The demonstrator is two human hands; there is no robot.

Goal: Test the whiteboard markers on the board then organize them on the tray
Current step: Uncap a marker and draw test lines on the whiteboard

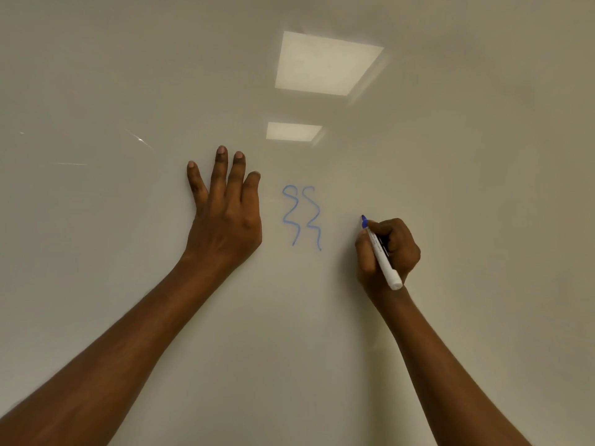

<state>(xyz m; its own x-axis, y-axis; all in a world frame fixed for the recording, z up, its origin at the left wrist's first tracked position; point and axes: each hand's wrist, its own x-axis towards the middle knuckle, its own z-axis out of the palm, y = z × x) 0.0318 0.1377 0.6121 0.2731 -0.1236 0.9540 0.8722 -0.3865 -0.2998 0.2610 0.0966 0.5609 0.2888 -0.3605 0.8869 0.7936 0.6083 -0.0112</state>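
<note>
Head view, facing the board. The marker (384,262), a white barrel with a blue tip (364,221), sits in the right hand (394,249). Fingers and thumb are curled round the barrel in a writing grip close behind the tip, and the butt end sticks out past the heel of the hand. No cap shows on either end. The tip points up and left, at or just off the surface of the board (128,91); contact cannot be confirmed from this angle. Just left of the tip, two pale blue wavy lines (302,217) run side by side down the board, between the two hands. Judgement: these are test strokes from a blue marker, thin but continuous, so the testing step is under way. The grip low on the barrel suits short, controlled strokes. The left hand (225,217) lies flat on the board just left of the lines, fingers straight and spread, holding nothing. It is likely a brace to steady the body while writing. Both forearms enter from the bottom corners. Two bright rectangles (325,64) higher on the board are reflections of ceiling lights. The tray and any other markers are out of frame, so sorting cannot be assessed; for this marker it is judged not yet begun. Risk: the braced palm, so near the ink, could smear it.
</note>
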